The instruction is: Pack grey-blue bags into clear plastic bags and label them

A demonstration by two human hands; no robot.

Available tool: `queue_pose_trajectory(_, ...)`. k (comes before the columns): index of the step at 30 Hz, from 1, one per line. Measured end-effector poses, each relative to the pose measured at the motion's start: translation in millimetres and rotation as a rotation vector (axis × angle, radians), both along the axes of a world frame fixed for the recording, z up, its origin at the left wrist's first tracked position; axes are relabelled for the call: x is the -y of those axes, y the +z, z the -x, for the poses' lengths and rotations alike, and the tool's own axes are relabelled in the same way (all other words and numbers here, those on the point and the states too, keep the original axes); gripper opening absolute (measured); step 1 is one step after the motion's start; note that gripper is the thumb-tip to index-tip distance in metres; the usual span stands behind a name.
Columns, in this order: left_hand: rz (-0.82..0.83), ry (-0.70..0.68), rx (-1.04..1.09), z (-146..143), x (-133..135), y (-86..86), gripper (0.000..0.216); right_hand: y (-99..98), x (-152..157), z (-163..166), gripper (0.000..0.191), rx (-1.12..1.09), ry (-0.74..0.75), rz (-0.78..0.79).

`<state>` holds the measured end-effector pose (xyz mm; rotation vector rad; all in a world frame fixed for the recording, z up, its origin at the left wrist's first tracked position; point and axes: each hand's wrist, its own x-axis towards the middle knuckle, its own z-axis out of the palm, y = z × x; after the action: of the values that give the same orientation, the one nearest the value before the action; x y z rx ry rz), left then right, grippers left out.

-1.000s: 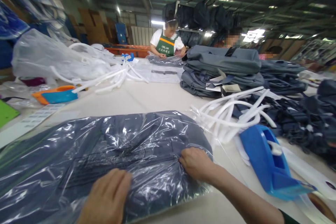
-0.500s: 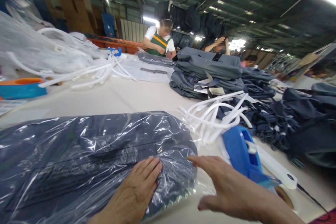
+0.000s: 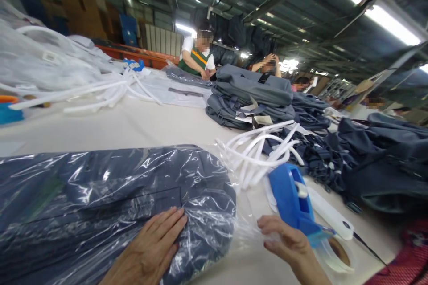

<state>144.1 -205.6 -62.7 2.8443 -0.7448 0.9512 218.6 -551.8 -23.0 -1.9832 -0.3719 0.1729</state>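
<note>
A dark blue-grey fabric bag (image 3: 100,191) lies flat in a clear, crinkled plastic bag on the pale table in front of me. My left hand (image 3: 147,245) rests on it, palm down, with the fingers stretched out. Off its right end, my right hand (image 3: 287,240) has its thumb and fingers curled around the loose end of the plastic bag (image 3: 247,229). A blue tape dispenser (image 3: 284,191) stands just beyond the right hand. Beside that hand lies a roll of clear tape (image 3: 339,251).
White foam-like strips (image 3: 257,153) lie behind the dispenser, near a stack of folded grey bags (image 3: 250,91). More dark bags (image 3: 388,164) fill the right side. Clear plastic and more white strips (image 3: 100,93) lie at left. A co-worker (image 3: 199,55) works across the table.
My right hand has moved off the wrapped bag's edge to the right, closing on the loose plastic. My left hand stays flat on the wrapped bag. The view has swung right.
</note>
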Motion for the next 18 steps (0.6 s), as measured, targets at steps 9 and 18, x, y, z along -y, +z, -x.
queue_pose_trajectory(9, 0.011, -0.014, -0.008, 3, 0, -0.4, 0.042, 24.5, -30, -13, 0.027, -0.025, -0.391, -0.397)
queue_pose_trajectory(18, -0.063, 0.031, -0.001, 2, -2, -7.6, 0.046, 14.8, -52, -41, 0.049, -0.098, -0.415, -0.076)
